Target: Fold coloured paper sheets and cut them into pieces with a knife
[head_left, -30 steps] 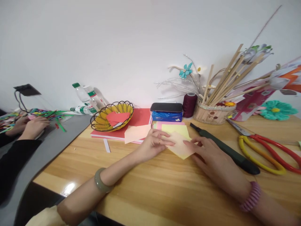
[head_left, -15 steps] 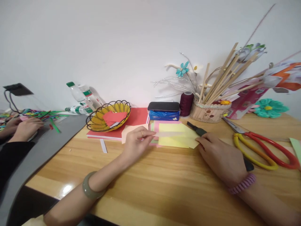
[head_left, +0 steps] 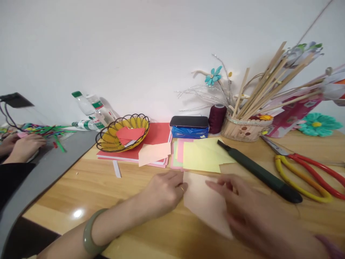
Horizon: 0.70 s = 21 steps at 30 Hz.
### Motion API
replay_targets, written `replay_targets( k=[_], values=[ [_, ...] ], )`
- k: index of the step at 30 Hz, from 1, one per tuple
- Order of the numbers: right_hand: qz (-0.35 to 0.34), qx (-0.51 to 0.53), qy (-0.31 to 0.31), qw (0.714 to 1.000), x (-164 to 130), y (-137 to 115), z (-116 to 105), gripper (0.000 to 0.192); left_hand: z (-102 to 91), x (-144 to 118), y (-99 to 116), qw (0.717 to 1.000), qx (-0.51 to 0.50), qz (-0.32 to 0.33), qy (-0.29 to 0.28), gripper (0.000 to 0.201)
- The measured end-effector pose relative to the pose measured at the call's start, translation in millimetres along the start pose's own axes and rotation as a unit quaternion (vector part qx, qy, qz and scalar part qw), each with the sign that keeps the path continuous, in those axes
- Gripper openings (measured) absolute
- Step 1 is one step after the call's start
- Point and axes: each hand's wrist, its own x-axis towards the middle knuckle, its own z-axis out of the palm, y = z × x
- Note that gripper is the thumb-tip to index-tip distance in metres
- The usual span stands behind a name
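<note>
Left hand (head_left: 164,190) and right hand (head_left: 242,205), fingers spread flat, press a peach paper sheet (head_left: 205,205) lying between them on the table (head_left: 134,223); yellow sheets (head_left: 202,156) lie just beyond.

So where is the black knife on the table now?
The knife lies slanted on the table, right of centre in the head view, between the yellow paper stack and the scissors, just beyond the right hand.
</note>
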Motion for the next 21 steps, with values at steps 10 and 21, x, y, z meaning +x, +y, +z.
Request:
replay_targets(
  k=[10,21],
  values=[
    [-0.119,-0.066,0.014,0.991,-6.0,-2.7,7.9,0.064,-10.1,2.2,8.0,0.997,-0.026,-0.040,-0.060,0.014],
    [0.065,0.065,0.045,0.995,-10.8,-3.7,19.4,0.023,-7.4,5.1,11.0,0.873,-0.322,-0.340,-0.134,0.019]
  ],
)
